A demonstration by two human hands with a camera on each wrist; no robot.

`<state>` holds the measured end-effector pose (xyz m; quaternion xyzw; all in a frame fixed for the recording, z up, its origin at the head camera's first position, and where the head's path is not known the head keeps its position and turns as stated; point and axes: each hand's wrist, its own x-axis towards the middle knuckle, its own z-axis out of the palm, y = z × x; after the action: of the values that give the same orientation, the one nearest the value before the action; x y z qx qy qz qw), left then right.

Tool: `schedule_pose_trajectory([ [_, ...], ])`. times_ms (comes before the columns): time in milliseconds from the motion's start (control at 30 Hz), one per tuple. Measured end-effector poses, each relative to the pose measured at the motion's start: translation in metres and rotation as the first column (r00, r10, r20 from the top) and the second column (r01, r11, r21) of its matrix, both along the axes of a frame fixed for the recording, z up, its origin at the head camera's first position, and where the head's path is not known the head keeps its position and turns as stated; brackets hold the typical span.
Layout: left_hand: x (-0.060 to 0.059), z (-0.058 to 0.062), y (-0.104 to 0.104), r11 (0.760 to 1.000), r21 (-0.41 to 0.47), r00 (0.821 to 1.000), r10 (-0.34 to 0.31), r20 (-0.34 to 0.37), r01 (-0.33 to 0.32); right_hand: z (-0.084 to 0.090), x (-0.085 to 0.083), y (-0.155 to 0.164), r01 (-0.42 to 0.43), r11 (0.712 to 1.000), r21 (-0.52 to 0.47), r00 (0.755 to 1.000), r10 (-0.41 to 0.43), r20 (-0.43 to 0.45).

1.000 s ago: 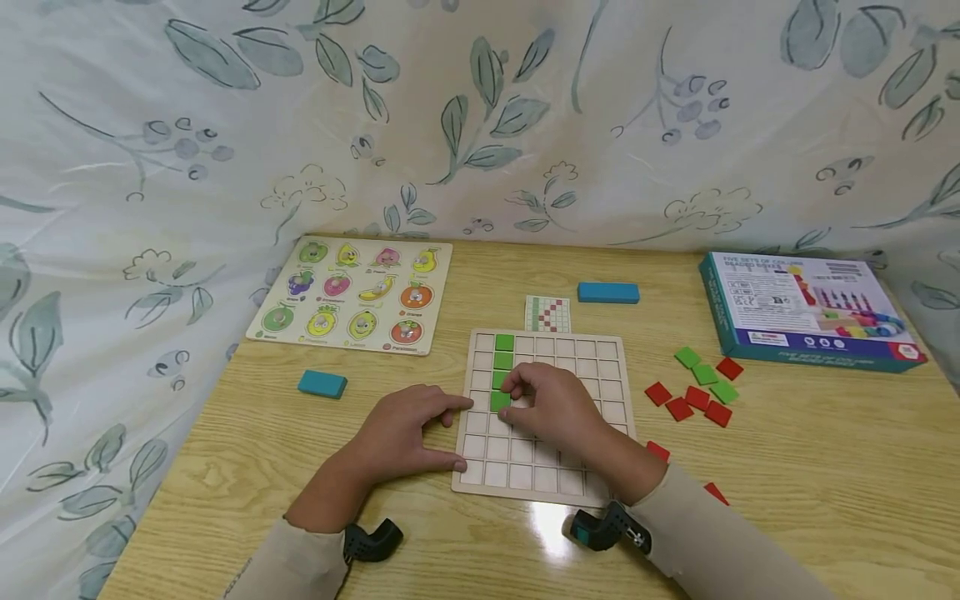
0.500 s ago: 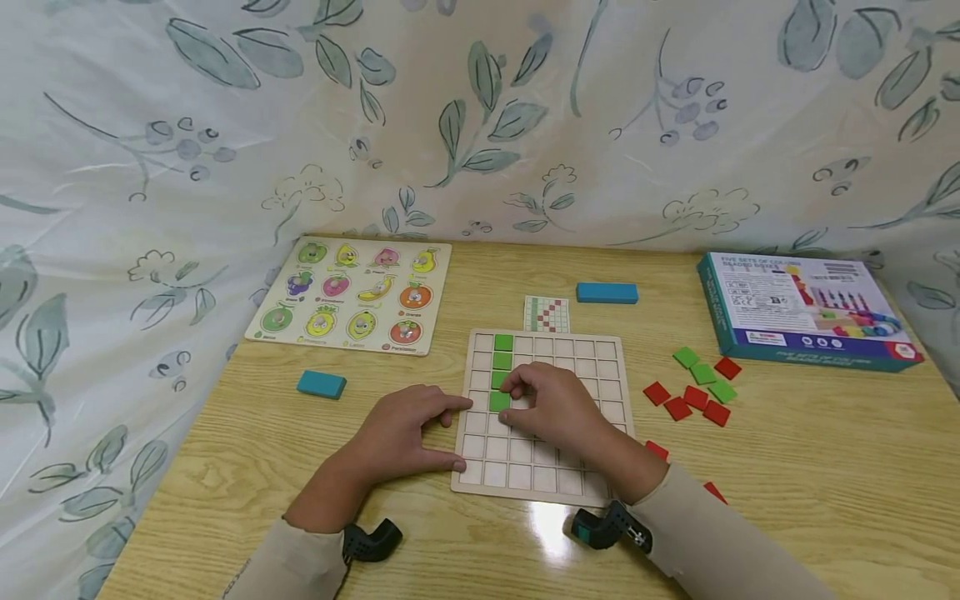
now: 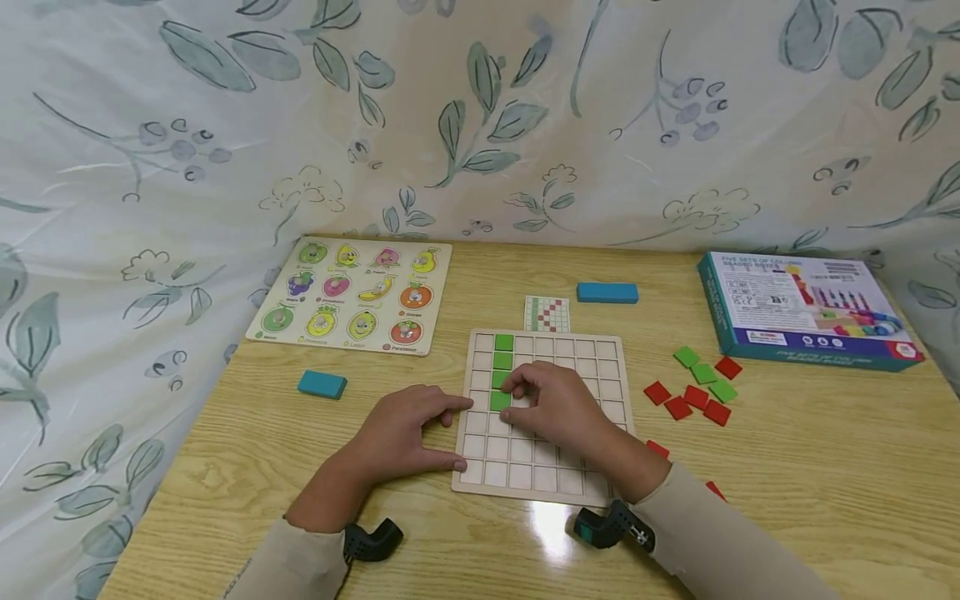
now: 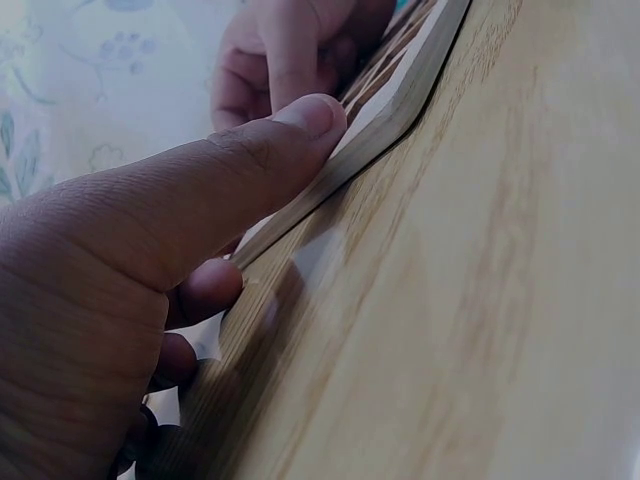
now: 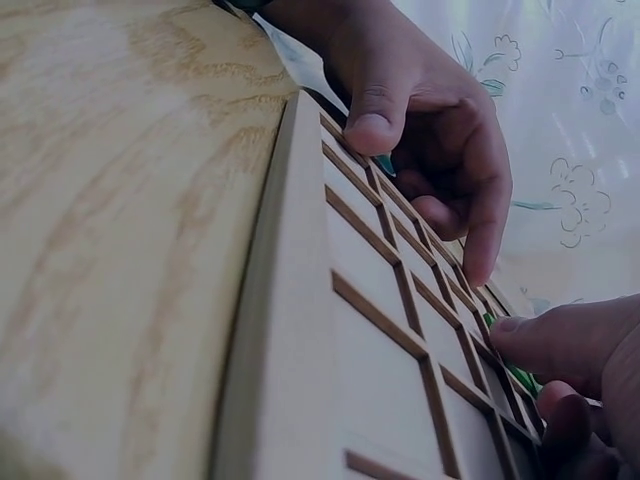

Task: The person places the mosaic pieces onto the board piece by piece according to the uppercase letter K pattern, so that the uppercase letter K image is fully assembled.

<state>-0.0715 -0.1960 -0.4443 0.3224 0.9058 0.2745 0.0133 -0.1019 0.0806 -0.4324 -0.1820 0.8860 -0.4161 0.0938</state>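
Left hand [image 3: 408, 432] is unclenched, touching the grid board [image 3: 497, 450]; right hand [image 3: 558, 408] blocks some of it, can't tell if it's pinching the green tile [image 3: 498, 402] beside its thumb.

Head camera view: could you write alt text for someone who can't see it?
A person's right hand is at the lowest of four green tiles in one column of a wooden grid board, while the left hand touches the board's left edge. Loose red and green tiles lie to the right.
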Motion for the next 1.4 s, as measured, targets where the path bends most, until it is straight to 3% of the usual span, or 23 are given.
schedule_pose_trajectory([
  [433, 0.000, 0.000, 0.001, 1.000, -0.001, 1.000, 0.004, 0.006, -0.004, 0.006, 0.001, 0.009, -0.034, 0.996, -0.083, 0.998, 0.038, 0.045],
  [600, 0.001, 0.000, 0.001, 1.000, -0.013, 1.000, 0.012, 0.004, -0.012, 0.007, 0.001, 0.017, -0.032, 0.997, -0.066, 0.999, 0.034, 0.029],
  [1000, 0.000, -0.002, 0.001, 1.000, -0.015, 1.000, 0.007, 0.000, -0.007, 0.007, 0.000, 0.046, 0.031, 0.998, -0.050, 1.000, -0.031, -0.002],
  [1400, 0.000, -0.002, 0.001, 1.000, -0.024, 1.000, 0.013, 0.002, -0.013, 0.017, -0.006, 0.079, 0.160, 0.987, 0.013, 0.987, -0.160, 0.021],
])
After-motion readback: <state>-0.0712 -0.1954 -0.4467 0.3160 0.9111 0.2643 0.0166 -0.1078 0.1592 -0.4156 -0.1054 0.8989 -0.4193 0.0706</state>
